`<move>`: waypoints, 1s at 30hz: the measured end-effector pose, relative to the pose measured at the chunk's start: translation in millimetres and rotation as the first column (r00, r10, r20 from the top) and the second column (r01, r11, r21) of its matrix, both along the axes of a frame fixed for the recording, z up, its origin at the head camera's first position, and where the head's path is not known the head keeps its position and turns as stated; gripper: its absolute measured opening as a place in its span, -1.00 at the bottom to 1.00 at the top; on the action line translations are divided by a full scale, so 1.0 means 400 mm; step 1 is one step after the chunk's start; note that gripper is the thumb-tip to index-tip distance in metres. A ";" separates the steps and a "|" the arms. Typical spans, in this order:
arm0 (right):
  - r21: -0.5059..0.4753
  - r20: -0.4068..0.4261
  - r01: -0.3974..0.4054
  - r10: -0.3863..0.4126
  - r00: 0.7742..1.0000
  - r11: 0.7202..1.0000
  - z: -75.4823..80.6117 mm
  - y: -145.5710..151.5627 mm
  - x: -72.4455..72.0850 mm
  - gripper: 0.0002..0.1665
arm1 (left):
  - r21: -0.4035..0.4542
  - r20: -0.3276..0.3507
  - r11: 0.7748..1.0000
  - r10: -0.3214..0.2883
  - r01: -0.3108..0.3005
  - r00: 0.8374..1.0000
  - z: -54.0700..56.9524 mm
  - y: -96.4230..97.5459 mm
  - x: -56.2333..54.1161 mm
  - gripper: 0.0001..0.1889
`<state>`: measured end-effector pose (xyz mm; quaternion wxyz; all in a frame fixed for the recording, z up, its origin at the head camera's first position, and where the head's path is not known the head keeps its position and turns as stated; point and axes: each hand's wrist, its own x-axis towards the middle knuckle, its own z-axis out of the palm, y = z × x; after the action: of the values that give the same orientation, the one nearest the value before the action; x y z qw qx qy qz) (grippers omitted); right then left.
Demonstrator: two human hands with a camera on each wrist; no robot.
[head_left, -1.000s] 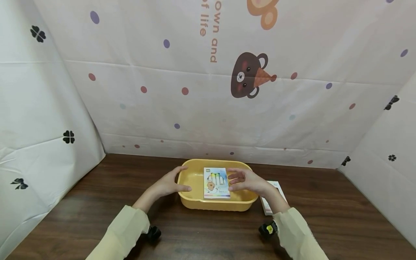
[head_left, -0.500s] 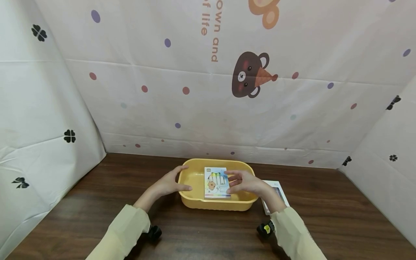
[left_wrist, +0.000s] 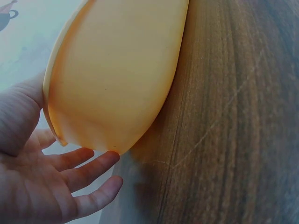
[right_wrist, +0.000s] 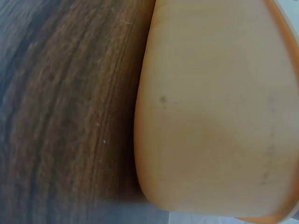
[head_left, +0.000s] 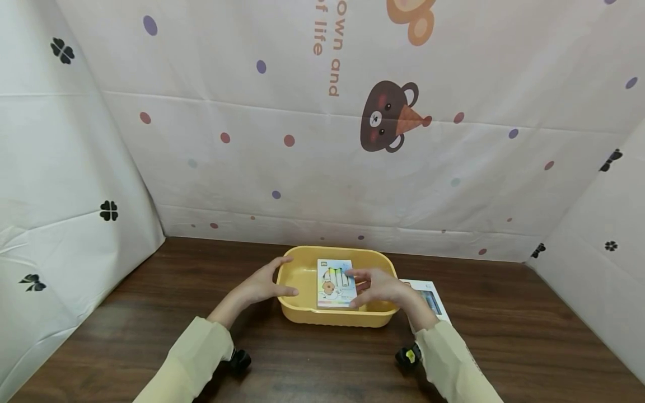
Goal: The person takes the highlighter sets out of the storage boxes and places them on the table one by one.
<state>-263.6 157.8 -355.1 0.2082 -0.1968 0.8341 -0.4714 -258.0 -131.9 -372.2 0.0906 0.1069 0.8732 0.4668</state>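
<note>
A yellow plastic basin (head_left: 335, 319) stands on the table. In it lies a white printed box of marker pens (head_left: 330, 288), face up, with yellow-tipped pens showing in its picture or window. My left hand (head_left: 264, 282) grips the basin's left end, thumb and forefinger over the rim. In the left wrist view the other fingers spread along its outer wall. My right hand (head_left: 380, 286) reaches over the basin's right side, with forefinger and thumb at the box's right edge; whether they press on it is unclear. The right wrist view has only the basin's outer wall (right_wrist: 215, 116).
Right of the basin, partly under the right forearm, lies a second white box (head_left: 430, 296) with a dark bluish panel. The dark wooden table (head_left: 302, 364) meets a white printed cloth (head_left: 227, 179) at the back and sides.
My right hand has moved slightly left, from beside the marker box to over its right edge. More of the second box shows. The left hand and basin have stayed put.
</note>
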 end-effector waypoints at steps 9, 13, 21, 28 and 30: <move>0.024 -0.002 -0.011 0.011 1.000 1.000 -0.002 -0.007 -0.001 -0.03 | 0.004 0.000 1.000 -0.003 0.003 1.000 0.000 -0.001 -0.001 -0.13; 0.016 -0.009 -0.012 0.012 1.000 1.000 -0.003 -0.010 0.000 -0.04 | 0.010 0.001 1.000 -0.007 0.007 1.000 0.002 -0.002 0.000 -0.13; 0.027 -0.038 0.002 -0.001 0.999 1.000 -0.012 -0.011 -0.003 0.00 | 0.002 -0.001 1.000 -0.004 0.004 1.000 0.003 -0.001 0.000 -0.13; 0.034 -0.044 0.010 -0.009 0.999 0.999 -0.009 -0.014 0.000 0.00 | 0.000 -0.001 1.000 -0.002 0.002 1.000 0.004 0.001 0.001 -0.13; 0.036 -0.042 0.022 -0.020 0.999 0.999 -0.009 -0.015 0.001 0.01 | -0.002 -0.002 1.000 -0.001 0.001 1.000 0.004 0.001 0.001 -0.13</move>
<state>-263.4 151.8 -358.5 0.1894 -0.1941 0.8486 -0.4542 -257.5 -131.7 -370.7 0.0901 0.1079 0.8737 0.4657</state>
